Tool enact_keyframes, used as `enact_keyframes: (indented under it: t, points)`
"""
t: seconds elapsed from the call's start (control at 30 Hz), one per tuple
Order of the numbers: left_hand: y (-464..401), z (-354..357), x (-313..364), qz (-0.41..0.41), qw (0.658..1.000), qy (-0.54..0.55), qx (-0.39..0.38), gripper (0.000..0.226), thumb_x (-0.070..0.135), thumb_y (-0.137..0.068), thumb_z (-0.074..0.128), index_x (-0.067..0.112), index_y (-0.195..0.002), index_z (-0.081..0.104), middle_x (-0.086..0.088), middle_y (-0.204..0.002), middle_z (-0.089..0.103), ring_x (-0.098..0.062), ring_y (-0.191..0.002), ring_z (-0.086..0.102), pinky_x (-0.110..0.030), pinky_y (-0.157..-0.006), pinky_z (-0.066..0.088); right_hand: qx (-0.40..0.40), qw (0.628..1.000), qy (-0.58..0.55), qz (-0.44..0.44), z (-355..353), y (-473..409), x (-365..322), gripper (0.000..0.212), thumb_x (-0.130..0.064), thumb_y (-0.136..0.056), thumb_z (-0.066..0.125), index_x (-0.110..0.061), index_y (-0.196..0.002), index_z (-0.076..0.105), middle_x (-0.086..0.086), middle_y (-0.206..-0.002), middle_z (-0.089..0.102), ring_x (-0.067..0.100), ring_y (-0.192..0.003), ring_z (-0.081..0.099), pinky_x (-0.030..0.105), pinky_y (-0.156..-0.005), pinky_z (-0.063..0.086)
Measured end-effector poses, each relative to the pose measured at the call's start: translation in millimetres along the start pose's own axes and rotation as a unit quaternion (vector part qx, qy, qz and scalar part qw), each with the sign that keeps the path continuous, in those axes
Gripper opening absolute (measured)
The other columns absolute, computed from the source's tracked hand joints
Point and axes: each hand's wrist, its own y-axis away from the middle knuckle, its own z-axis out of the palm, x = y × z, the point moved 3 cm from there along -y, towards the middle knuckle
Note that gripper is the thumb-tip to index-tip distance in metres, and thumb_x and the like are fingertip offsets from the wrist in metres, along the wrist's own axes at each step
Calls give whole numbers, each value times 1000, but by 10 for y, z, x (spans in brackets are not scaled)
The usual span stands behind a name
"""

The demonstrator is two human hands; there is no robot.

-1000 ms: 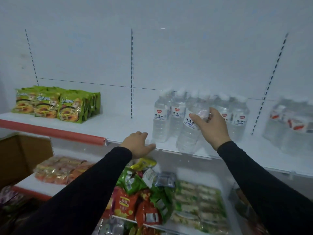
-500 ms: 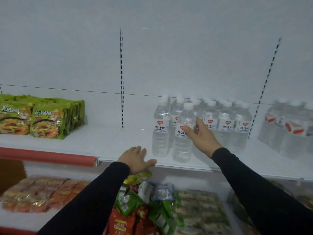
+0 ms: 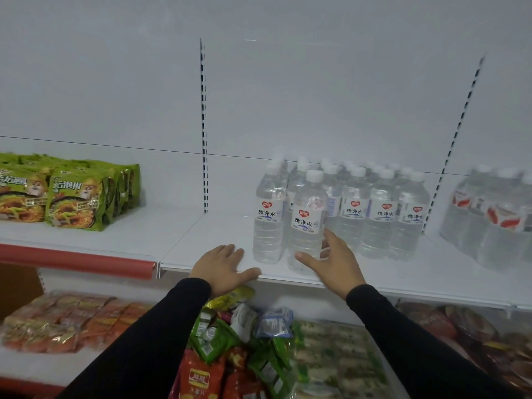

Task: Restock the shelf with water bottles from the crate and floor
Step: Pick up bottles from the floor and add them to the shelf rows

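Head view looks at a white shelf [image 3: 201,243] where a block of water bottles [image 3: 377,208] stands in rows toward the back. One front bottle [image 3: 306,226] stands upright near the shelf's front edge, just ahead of the rows and beside another at the left end.

The right hand [image 3: 334,262] is at its base with fingers spread wide and nothing clasped; the thumb reaches in front of the bottle's foot and the fingers pass to its right. Whether the palm touches the plastic is hard to say from here. The left hand [image 3: 223,264] lies flat on the shelf lip, its grip loose and empty, as if bracing.

My guess is that this bottle is being set in place, the placing part of the restock. Neither crate nor floor is in sight, so the next bottle would call for turning away and reaching down for it. Space stays free on the shelf left of the bottles, before the green noodle packs [image 3: 74,194].
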Motion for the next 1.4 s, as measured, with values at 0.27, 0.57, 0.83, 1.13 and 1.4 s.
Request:
enact_keyframes:
  t: [0.27,0.57,0.83,1.13,1.4]
  points:
    - [-9,41,-16,-6,1000,-5,3,101,85,-74,14,21,-152,27,-6,-160,21,-19,-147,17,-35,-118,14,-26,997,-70,-1,194,-206,67,50,-36,-95,62,-33,-140,44,-7,-133,56,20,-124,53,27,-98,41]
    - [-32,83,-55,-3,1000,-9,8,100,86,-75,13,23,-151,27,-6,-160,21,-19,-147,17,-36,-119,15,-38,999,29,-7,299,-390,159,67,-48,-94,55,-26,-152,30,6,-143,47,20,-121,53,38,-107,43]
    - [-25,56,-36,-6,1000,-3,10,105,89,-71,11,22,-151,29,-6,-159,23,-20,-146,20,-36,-118,17,-79,992,99,27,180,-243,77,75,-52,-99,45,-10,-156,19,11,-160,28,25,-145,32,42,-117,31]
    - [281,-68,120,-50,994,63,74,90,83,-80,22,12,-124,57,-11,-128,56,-30,-125,47,-38,-103,34,-13,985,102,-138,-146,827,-41,54,-37,-98,57,-8,-143,46,9,-141,45,19,-132,42,0,-102,19]
    - [1827,359,421,-81,965,167,185,52,48,-97,48,11,-132,56,-9,-132,58,-24,-122,50,-28,-96,35,-81,972,108,-190,418,1782,409,59,-45,-95,50,-4,-136,52,21,-139,47,29,-129,44,21,-107,28]
